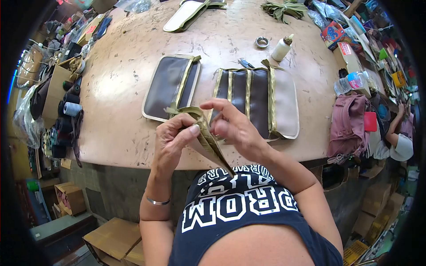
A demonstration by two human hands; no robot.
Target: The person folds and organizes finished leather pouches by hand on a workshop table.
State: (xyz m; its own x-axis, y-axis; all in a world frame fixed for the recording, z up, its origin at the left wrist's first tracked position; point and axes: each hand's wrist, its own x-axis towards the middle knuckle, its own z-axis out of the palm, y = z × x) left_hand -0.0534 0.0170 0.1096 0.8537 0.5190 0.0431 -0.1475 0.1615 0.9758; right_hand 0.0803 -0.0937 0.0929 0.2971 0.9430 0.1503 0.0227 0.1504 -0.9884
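Between the thumb and fingers of my left hand (pixel 175 135) is an olive-trimmed pouch piece (pixel 207 141), held up in front of my body and seen nearly edge-on. My right hand (pixel 235 128) hovers just to the right of it, fingers bent and apart, partly blurred, with nothing visible in them. On the table behind my left hand lies a dark panel (pixel 166 84) with pale edging and an olive zipper strip. Behind my right hand is a wider panel (pixel 284 102), with dark and beige sections and several olive-gold strips.
A white bottle (pixel 282 48), a tape roll (pixel 261 42) and a blue cutter (pixel 245 63) are on the worktable (pixel 120 75). An olive strip bundle (pixel 284 9) lies at the back. Thread spools (pixel 72 108) line the left edge; a pink bag (pixel 348 124) sits right, near another person's arm (pixel 394 128).
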